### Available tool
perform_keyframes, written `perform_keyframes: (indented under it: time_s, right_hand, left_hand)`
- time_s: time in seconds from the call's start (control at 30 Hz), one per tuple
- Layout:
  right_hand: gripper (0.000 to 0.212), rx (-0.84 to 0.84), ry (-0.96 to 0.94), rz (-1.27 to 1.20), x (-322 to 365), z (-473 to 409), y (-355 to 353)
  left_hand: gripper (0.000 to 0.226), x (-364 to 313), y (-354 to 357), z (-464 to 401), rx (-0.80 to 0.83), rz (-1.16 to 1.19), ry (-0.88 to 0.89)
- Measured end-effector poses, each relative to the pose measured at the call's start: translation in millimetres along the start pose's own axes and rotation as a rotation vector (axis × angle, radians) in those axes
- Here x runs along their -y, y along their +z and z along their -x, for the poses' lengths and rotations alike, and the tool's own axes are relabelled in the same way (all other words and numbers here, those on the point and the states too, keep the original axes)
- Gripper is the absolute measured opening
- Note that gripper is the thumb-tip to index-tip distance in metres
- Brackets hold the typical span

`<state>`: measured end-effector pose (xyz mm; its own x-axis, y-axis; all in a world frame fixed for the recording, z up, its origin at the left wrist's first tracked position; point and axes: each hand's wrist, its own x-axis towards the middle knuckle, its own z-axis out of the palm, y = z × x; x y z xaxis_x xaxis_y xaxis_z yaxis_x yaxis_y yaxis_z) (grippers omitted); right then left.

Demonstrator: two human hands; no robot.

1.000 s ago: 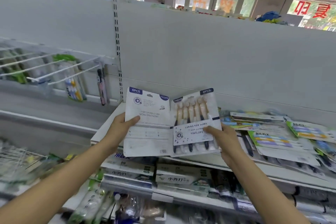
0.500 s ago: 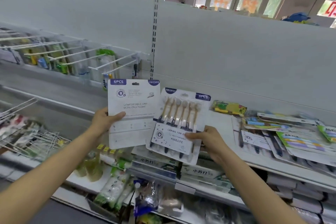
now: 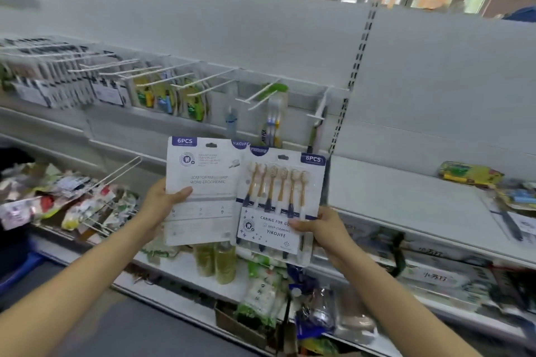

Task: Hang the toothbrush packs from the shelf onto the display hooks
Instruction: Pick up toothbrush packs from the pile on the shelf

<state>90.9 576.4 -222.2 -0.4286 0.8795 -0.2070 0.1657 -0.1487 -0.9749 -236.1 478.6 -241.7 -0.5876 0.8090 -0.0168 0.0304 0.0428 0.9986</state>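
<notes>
we hold one toothbrush pack [image 3: 203, 191] pinched in our left hand [image 3: 158, 203] and another pack [image 3: 278, 206] in our right hand [image 3: 324, 229], just below the display hooks [image 3: 258, 95], so we should line each hang hole squarely with a bare hook tip before sliding on.

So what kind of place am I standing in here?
Most likely a small shop's toiletries aisle. White display hooks carry hanging packaged goods, retail shelving holds more packs, and your left hand and right hand each hold a six-piece toothbrush pack.
</notes>
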Motion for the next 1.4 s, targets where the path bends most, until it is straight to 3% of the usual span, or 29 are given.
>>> perform_keyframes:
  time_s: [0.23, 0.53, 0.7, 0.9, 1.17, 1.4]
  right_hand:
    - [0.020, 0.073, -0.004, -0.002, 12.8, -29.9, 123.6]
    - [0.024, 0.199, -0.061, 0.076, 41.3, -117.1, 237.6]
    - [0.019, 0.251, -0.111, 0.129, 53.5, -178.2, 299.7]
    - [0.020, 0.314, -0.134, 0.190, 75.8, -237.8, 369.3]
    - [0.018, 0.315, -0.136, 0.187, 96.3, -274.5, 459.5]
    - [0.017, 0.203, -0.161, 0.207, 105.3, -288.1, 555.2]
  left_hand:
    - [0.031, 10.7, -111.7, -31.2, -0.032, -0.020, -0.016]
    - [0.020, 24.3, -188.3, -111.1, -0.042, -0.016, -0.022]
    - [0.037, 34.6, -240.7, -168.5, -0.070, -0.011, -0.022]
    - [0.028, 28.9, -303.2, -229.3, -0.101, -0.037, 0.004]
    - [0.026, 33.3, -376.6, -290.1, -0.065, -0.011, 0.046]
    - [0.029, 44.6, -466.3, -345.7, 0.044, 0.011, 0.046]
